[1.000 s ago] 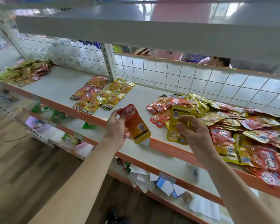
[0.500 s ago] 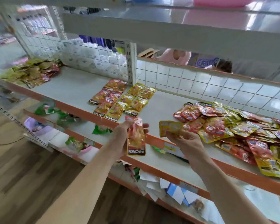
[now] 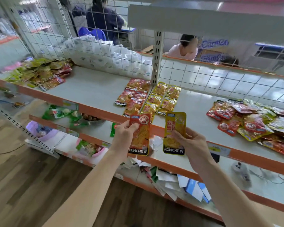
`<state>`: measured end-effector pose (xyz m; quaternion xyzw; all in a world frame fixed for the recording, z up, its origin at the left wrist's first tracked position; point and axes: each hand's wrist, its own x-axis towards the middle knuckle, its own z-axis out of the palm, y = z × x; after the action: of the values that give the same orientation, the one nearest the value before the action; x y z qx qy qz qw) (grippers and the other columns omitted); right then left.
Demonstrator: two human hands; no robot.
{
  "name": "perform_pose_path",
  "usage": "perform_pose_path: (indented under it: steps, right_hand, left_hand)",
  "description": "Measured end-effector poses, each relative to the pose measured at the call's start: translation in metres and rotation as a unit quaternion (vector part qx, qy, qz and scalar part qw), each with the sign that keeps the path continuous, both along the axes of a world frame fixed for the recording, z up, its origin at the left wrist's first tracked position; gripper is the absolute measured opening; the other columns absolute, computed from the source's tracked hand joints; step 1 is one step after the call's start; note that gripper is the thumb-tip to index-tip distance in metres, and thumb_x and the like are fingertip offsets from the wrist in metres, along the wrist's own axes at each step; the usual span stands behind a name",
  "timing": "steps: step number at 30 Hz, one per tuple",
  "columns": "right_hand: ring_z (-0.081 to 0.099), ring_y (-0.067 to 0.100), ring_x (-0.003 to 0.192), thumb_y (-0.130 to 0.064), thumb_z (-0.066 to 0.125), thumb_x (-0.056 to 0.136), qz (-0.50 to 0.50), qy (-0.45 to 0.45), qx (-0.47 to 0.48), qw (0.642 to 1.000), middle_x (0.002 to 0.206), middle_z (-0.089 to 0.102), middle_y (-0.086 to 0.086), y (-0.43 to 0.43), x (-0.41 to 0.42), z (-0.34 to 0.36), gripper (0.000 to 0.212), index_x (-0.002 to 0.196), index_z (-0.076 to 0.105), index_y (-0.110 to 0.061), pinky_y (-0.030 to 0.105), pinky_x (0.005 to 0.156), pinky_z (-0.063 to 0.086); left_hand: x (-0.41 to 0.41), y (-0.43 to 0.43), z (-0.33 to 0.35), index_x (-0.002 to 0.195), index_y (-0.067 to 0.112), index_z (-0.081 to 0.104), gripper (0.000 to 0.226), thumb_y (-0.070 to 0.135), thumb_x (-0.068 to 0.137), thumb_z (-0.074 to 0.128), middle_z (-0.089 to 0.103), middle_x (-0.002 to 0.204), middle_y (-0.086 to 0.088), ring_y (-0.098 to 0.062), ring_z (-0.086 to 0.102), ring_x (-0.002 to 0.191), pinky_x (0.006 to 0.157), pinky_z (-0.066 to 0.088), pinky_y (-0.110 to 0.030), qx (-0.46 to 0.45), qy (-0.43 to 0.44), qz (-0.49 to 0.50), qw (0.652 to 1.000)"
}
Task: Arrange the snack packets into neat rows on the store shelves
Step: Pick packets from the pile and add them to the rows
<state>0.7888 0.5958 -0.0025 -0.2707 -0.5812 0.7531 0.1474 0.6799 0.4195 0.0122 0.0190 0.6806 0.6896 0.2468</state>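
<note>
Red KONCHEW packet [image 3: 140, 135] is pinched upright in the left grip [image 3: 123, 137], and a yellow KONCHEW packet [image 3: 175, 133] is pinched in the right grip [image 3: 194, 145], side by side before the shelf [image 3: 95, 89] edge. Neat packet rows [image 3: 148, 97] lie at 12 o'clock on the shelf, and a loose packet pile [image 3: 252, 122] at 2 o'clock.

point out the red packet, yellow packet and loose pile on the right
red packet [image 3: 141, 136], head view, on its orange middle
yellow packet [image 3: 175, 122], head view, on its upper printed half
loose pile [image 3: 252, 123], head view, on a central red packet
</note>
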Motion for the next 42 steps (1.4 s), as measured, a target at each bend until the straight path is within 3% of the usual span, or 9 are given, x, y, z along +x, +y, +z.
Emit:
perform_pose_path:
  steps: [3, 6, 8, 18, 25, 30, 37, 42]
  right_hand:
    - [0.074, 0.026, 0.094, -0.025, 0.075, 0.075, -0.013, 0.005, -0.009, 1.0, 0.101, 0.077, 0.006, -0.014, -0.005, 0.0, 0.037, 0.111, 0.071, -0.016, 0.041, 0.087, 0.056]
    - [0.072, 0.027, 0.101, -0.023, 0.063, 0.094, -0.027, -0.004, -0.024, 0.999, 0.103, 0.077, 0.006, -0.02, -0.01, -0.001, 0.018, 0.108, 0.07, -0.016, 0.047, 0.095, 0.054]
    - [0.072, 0.028, 0.101, -0.018, 0.056, 0.1, -0.025, -0.017, -0.009, 0.999, 0.104, 0.077, 0.007, -0.019, -0.014, -0.002, 0.017, 0.108, 0.071, -0.014, 0.048, 0.098, 0.053]
    - [0.075, 0.021, 0.089, -0.018, 0.069, 0.093, -0.014, -0.037, 0.077, 0.996, 0.092, 0.077, 0.004, -0.01, -0.041, -0.008, 0.013, 0.104, 0.07, -0.011, 0.04, 0.086, 0.059]
    - [0.074, 0.017, 0.082, -0.012, 0.068, 0.093, -0.028, -0.033, 0.067, 0.997, 0.083, 0.077, 0.0, 0.006, -0.05, -0.015, 0.007, 0.091, 0.072, -0.017, 0.025, 0.072, 0.058]
    - [0.074, 0.022, 0.09, -0.003, 0.064, 0.094, -0.04, -0.042, 0.041, 0.997, 0.091, 0.077, 0.006, 0.019, -0.059, -0.024, 0.016, 0.094, 0.071, -0.017, 0.037, 0.082, 0.059]
    - [0.074, 0.017, 0.088, -0.003, 0.065, 0.094, -0.062, -0.028, 0.046, 0.997, 0.093, 0.077, 0.004, 0.033, -0.065, -0.028, 0.014, 0.098, 0.071, -0.015, 0.028, 0.074, 0.06]
    - [0.074, 0.021, 0.089, -0.002, 0.065, 0.093, -0.068, -0.026, 0.07, 0.995, 0.091, 0.077, 0.004, 0.04, -0.079, -0.027, 0.019, 0.092, 0.071, -0.019, 0.035, 0.081, 0.059]
  left_hand:
    - [-0.007, -0.01, -0.004, 0.097, 0.021, 0.068, 0.021, 0.007, 0.096, 0.052, 0.074, 0.093, -0.013, -0.038, 0.069, 0.094, 0.093, 0.055, -0.056, -0.008, -0.003, -0.021, 1.0]
    - [-0.013, -0.017, -0.007, 0.099, 0.022, 0.07, 0.018, 0.008, 0.096, 0.058, 0.075, 0.097, -0.013, -0.038, 0.071, 0.097, 0.091, 0.055, -0.061, -0.022, 0.02, -0.034, 0.999]
    - [-0.015, -0.017, -0.009, 0.101, 0.022, 0.07, 0.016, 0.01, 0.096, 0.061, 0.076, 0.096, -0.006, -0.031, 0.073, 0.094, 0.088, 0.057, -0.057, -0.025, 0.033, -0.032, 0.999]
    - [-0.039, -0.01, -0.008, 0.094, 0.024, 0.074, 0.01, 0.014, 0.092, 0.071, 0.078, 0.09, 0.002, -0.023, 0.074, 0.09, 0.088, 0.058, -0.053, -0.071, 0.077, -0.007, 0.995]
    - [-0.054, 0.006, -0.015, 0.113, 0.019, 0.07, 0.023, 0.014, 0.091, 0.072, 0.078, 0.098, 0.001, -0.021, 0.073, 0.097, 0.091, 0.058, -0.05, -0.075, 0.073, 0.032, 0.994]
    - [-0.063, 0.014, -0.021, 0.11, 0.028, 0.069, 0.024, 0.009, 0.096, 0.062, 0.077, 0.103, 0.003, -0.02, 0.072, 0.103, 0.097, 0.055, -0.049, -0.073, 0.055, 0.027, 0.995]
    - [-0.07, 0.028, -0.025, 0.131, 0.016, 0.064, 0.035, 0.007, 0.097, 0.062, 0.077, 0.103, 0.0, -0.019, 0.072, 0.101, 0.095, 0.057, -0.047, -0.054, 0.073, 0.027, 0.995]
    - [-0.081, 0.031, -0.023, 0.131, 0.019, 0.061, 0.035, 0.007, 0.098, 0.061, 0.077, 0.099, 0.0, -0.017, 0.073, 0.097, 0.091, 0.059, -0.045, -0.036, 0.084, 0.043, 0.995]
